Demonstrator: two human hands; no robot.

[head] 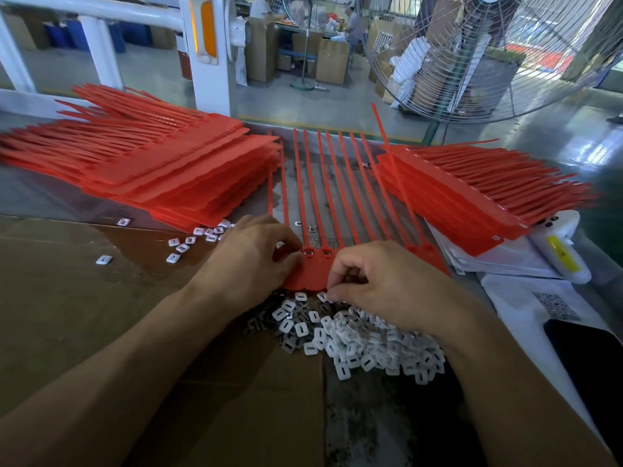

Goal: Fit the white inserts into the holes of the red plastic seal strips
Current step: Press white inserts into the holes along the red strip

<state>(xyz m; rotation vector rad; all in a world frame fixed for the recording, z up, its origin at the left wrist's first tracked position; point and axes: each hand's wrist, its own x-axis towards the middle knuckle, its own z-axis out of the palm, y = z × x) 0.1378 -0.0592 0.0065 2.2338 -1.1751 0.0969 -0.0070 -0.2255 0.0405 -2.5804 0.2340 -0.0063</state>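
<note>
- A heap of white inserts [364, 342] lies nearest, under and just behind the right hand [391, 284], on brown cardboard [67, 298].
- The right hand's fingers are curled, its fingertips pinching one insert at the heap's far edge.
- The left hand [249, 257] presses curled fingers on the heads of the red seal strips [313, 264] between both hands; tails fan away.
- Beyond the left hand: a red stack [161, 163], loose inserts [188, 241].
- Beyond the right hand: another red stack [472, 190], white papers [526, 298].
</note>
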